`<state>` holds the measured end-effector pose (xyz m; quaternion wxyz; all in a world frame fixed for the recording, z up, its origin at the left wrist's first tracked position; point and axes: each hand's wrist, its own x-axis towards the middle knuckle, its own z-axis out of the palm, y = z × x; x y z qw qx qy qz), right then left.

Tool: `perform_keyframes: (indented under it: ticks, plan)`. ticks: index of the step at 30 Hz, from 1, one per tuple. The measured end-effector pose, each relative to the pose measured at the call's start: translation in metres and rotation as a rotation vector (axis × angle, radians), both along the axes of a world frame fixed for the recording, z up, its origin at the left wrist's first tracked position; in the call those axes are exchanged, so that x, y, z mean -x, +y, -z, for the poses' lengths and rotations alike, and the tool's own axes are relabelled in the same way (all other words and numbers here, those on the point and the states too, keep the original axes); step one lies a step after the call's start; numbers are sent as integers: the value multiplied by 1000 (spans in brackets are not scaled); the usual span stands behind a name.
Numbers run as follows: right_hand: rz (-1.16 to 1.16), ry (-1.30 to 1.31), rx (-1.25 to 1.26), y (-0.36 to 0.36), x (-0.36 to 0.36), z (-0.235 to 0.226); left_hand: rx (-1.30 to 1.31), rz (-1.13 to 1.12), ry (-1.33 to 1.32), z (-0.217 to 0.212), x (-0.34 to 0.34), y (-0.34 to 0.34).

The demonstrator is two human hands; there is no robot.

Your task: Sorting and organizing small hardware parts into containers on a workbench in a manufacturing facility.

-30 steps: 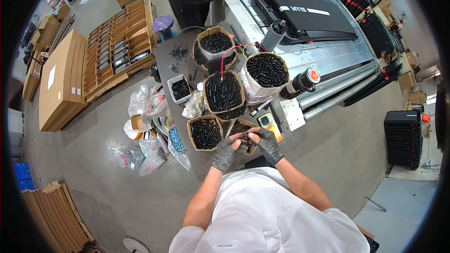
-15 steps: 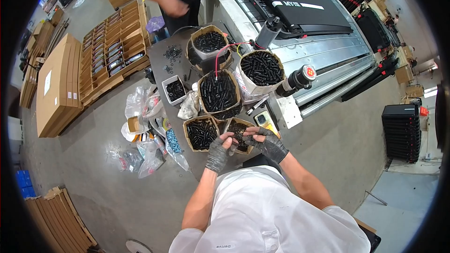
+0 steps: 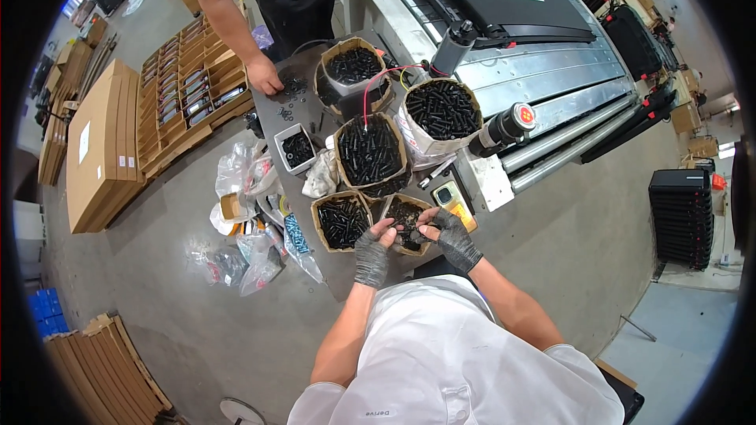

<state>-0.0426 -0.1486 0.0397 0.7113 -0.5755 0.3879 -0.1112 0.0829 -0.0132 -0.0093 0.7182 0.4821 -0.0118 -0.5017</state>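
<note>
My left hand (image 3: 373, 253), in a grey fingerless glove, has its thumb and forefinger pinched together above the near edge of the small-parts box. What lies between the fingertips is too small to make out. Opposite it, my right hand (image 3: 451, 240), gloved the same way, has its fingers curled in and the thumb against them; anything held there is hidden. Between and behind both hands sits a carton of small dark parts (image 3: 406, 216). Just left of it stands a carton of black screws (image 3: 343, 223).
Larger cartons of black bolts (image 3: 368, 153) stand behind, beside a white box (image 3: 295, 149) and a rag (image 3: 320, 175). A phone (image 3: 450, 203) lies to the right. Across the table, a co-worker's hand (image 3: 264, 76) touches loose washers (image 3: 293, 88). A roller conveyor (image 3: 543, 67) carries a black machine.
The co-worker's hand has come down onto the table at the washers. My right fingers have curled in more. My left hand keeps its pinch.
</note>
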Motion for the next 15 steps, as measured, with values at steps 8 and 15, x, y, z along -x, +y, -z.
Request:
perform_keyframes:
  ticks: [8,15]
  plan:
    - [-1,-48,-21,19,-9,3,-12,-64,41,-3,8,-2]
    - [26,-52,1,22,-19,-8,-52,-61,4,-2,9,-4]
